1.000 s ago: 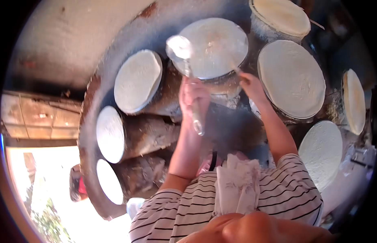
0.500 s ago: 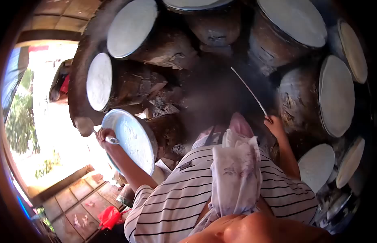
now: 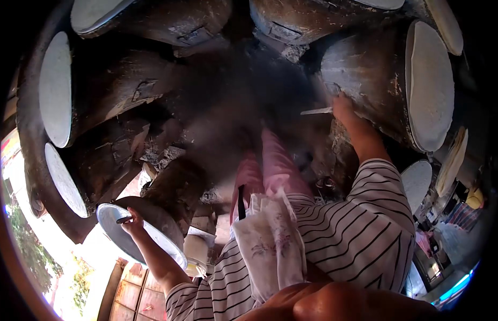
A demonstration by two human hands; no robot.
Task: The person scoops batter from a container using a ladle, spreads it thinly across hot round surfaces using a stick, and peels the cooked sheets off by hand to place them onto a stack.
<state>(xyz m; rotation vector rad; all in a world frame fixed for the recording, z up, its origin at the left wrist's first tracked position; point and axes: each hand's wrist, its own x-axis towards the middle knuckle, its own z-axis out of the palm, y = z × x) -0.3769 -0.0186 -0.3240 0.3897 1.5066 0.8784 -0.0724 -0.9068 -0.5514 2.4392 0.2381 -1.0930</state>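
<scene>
My left hand (image 3: 132,222) is closed around a handle, its dark end (image 3: 123,220) sticking out; the bowl of this ladle is hidden now. It is held over a wide, pale-blue-rimmed basin (image 3: 166,250) with whitish contents. My right hand (image 3: 342,107) reaches forward and grips a thin pale stick (image 3: 316,111), which points left. That hand is close to the base of a brown barrel-shaped stove (image 3: 361,80). On top of this stove lies a round white griddle plate (image 3: 431,88).
More stoves stand in a ring, among them one at the upper left (image 3: 169,18) and one at the top (image 3: 300,21). Dark smoke (image 3: 254,80) hangs between them. Flat rounds (image 3: 452,163) stand at the right. A white bucket (image 3: 195,251) is beside the basin.
My view has swung, and the stoves sit differently in it. My right hand has reached forward to the right-hand stove, its stick now pointing left. The ladle's bowl has gone from sight.
</scene>
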